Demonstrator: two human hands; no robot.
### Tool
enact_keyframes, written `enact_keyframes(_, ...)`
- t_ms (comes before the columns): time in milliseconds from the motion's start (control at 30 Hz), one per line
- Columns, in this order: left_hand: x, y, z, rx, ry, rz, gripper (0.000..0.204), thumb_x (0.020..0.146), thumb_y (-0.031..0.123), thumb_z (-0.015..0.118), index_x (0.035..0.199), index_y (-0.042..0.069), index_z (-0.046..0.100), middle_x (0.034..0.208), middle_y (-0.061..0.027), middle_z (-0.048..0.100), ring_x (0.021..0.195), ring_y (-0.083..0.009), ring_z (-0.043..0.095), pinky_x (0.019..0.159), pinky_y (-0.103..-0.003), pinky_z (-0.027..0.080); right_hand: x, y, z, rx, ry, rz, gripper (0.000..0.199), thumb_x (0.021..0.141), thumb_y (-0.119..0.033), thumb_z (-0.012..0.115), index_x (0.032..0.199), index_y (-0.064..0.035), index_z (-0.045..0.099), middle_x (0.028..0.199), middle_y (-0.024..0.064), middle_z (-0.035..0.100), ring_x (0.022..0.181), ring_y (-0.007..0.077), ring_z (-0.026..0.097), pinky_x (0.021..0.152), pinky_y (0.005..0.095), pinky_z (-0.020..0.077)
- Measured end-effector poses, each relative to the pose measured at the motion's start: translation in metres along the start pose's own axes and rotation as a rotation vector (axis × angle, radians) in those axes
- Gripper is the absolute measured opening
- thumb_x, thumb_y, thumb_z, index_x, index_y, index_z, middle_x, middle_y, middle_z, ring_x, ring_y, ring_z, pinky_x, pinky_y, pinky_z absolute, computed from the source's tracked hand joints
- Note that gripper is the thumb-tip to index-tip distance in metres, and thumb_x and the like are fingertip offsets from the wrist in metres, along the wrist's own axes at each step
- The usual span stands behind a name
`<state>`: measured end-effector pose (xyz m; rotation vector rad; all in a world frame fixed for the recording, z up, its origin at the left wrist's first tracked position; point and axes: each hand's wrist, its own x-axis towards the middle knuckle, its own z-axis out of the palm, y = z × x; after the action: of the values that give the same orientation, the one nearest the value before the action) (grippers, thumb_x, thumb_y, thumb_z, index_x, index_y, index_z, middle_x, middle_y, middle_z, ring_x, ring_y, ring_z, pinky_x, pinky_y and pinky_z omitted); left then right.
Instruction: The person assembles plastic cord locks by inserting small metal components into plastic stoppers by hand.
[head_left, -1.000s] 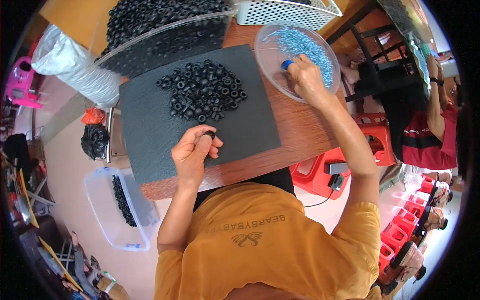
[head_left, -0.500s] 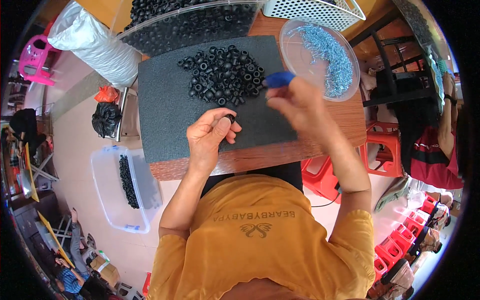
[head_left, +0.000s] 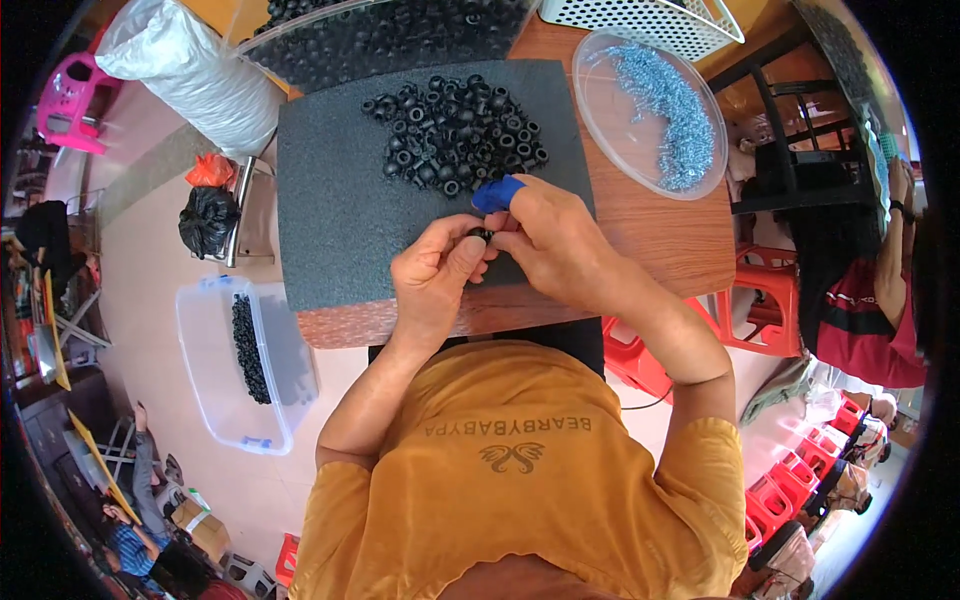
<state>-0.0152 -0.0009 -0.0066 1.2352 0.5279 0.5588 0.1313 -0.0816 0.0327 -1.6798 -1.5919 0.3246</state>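
Observation:
My left hand (head_left: 436,262) pinches a small round black part (head_left: 480,235) between thumb and fingers, just above the near edge of a dark grey mat (head_left: 335,200). My right hand (head_left: 548,235) meets it there, its fingertips pressed together at the part. A blue cover (head_left: 497,194) wraps one finger of that hand. Whatever sits between the right fingertips is too small to make out. Beyond my hands lies a pile of similar black parts (head_left: 455,130), several showing hollow ring-like ends. To the right, a clear round lid-like tray (head_left: 620,135) holds many tiny shiny light-blue pieces (head_left: 685,130).
A clear bin of black parts (head_left: 390,50) and a white perforated basket (head_left: 650,25) stand at the table's far side. On the floor at left are a white sack (head_left: 195,75) and a clear box (head_left: 215,370). Red stools (head_left: 765,300) and other people flank the table.
My right hand has moved left from beside the clear tray to the black part in my left hand. My left hand has shifted slightly right and nearer, still holding the part.

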Motion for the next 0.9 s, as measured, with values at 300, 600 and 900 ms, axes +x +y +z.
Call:
enact_keyframes(300, 0.000, -0.002, -0.001, -0.065, -0.030, -0.039, 0.023, 0.090, 0.014, 0.059, 0.108, -0.002, 0.060, 0.084, -0.0049, 0.064, 0.071, -0.0073, 0.057, 0.060, -0.020, 0.048, -0.001, -0.006, 0.000, 0.065, 0.038, 0.040, 0.027, 0.074, 0.007, 0.062, 0.099, 0.0013, 0.054, 0.083, 0.0124, 0.057, 0.071, 0.0259, 0.061, 0.059, 0.0319, 0.0495)
enact_keyframes(600, 0.000, 0.003, 0.001, -0.191, -0.053, -0.038, 0.022, 0.091, 0.010, 0.057, 0.107, -0.004, 0.059, 0.089, -0.0085, 0.065, 0.072, -0.0085, 0.058, 0.061, -0.021, 0.049, -0.006, -0.016, 0.010, 0.031, 0.147, 0.064, 0.030, 0.076, 0.009, 0.058, 0.105, 0.0003, 0.055, 0.084, 0.0121, 0.057, 0.072, 0.0254, 0.061, 0.060, 0.0314, 0.0495)
enact_keyframes(900, 0.000, 0.001, -0.011, -0.278, -0.015, -0.104, 0.019, 0.090, 0.009, 0.058, 0.104, -0.004, 0.060, 0.085, -0.0120, 0.066, 0.066, -0.0106, 0.058, 0.058, -0.023, 0.050, -0.010, -0.011, 0.012, 0.102, 0.354, 0.154, 0.021, 0.070, 0.006, 0.063, 0.089, -0.0002, 0.056, 0.080, 0.0144, 0.058, 0.074, 0.0321, 0.058, 0.060, 0.0388, 0.0461)
